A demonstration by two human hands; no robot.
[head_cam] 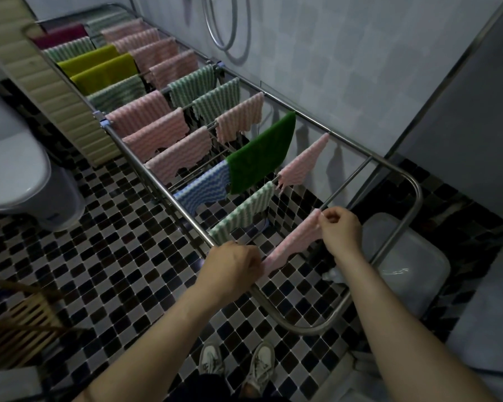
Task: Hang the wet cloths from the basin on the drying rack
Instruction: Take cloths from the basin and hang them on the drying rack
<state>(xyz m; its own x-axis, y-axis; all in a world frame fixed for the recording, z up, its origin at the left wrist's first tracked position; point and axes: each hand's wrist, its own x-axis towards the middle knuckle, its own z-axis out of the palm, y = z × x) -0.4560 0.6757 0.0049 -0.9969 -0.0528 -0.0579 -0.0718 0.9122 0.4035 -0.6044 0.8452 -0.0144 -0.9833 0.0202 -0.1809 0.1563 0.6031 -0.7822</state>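
Note:
A long steel drying rack (415, 187) runs from the far left to the near right, its bars covered with several pink, green, yellow and blue cloths. A pink striped cloth (298, 239) lies stretched over one of the nearest bars. My left hand (233, 265) pinches its near end by the rack's front rail. My right hand (339, 227) pinches its far end. A translucent white basin (410, 265) sits on the floor under the rack's near right end; its contents are unclear.
A white toilet (18, 175) stands at the left beside a ribbed cream panel (44, 82). A wooden slatted stand (21, 317) is at the lower left. The checkered tile floor (122, 256) spreads below, with my shoes (235, 364) on it. A tiled wall backs the rack.

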